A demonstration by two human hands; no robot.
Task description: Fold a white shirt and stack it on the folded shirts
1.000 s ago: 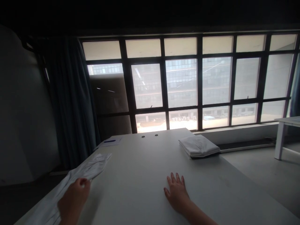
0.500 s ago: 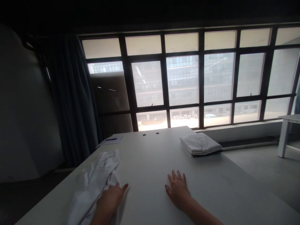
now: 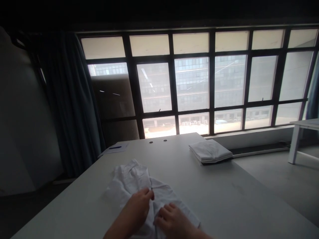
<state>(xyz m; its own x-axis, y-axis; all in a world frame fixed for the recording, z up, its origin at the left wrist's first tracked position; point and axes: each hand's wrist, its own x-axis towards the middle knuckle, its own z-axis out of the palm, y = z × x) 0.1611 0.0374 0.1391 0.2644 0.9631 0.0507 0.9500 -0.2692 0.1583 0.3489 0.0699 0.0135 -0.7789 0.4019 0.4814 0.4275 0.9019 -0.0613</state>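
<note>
A crumpled white garment (image 3: 132, 177) lies loosely across the near middle of the table, one part of it spread toward the right. My left hand (image 3: 141, 202) is closed, its fingers pinching the fabric near the centre of the garment. Just to the right and nearer to me, my right hand (image 3: 170, 219) has its fingers curled on the same cloth. Both hands are close together, apart by a narrow strip of fabric. The exact kind of garment cannot be made out.
The white table (image 3: 214, 196) runs toward the windows (image 3: 191, 84). A folded stack of white cloth (image 3: 210, 151) sits near its right edge. A paper (image 3: 119, 150) with a pen (image 3: 115, 147) lies at the far left. Another white table (image 3: 296, 142) stands at right.
The white garment has come from the left side to the middle and spread rightward. My left hand moved right with it; my right hand left the bare tabletop and closed on the cloth.
</note>
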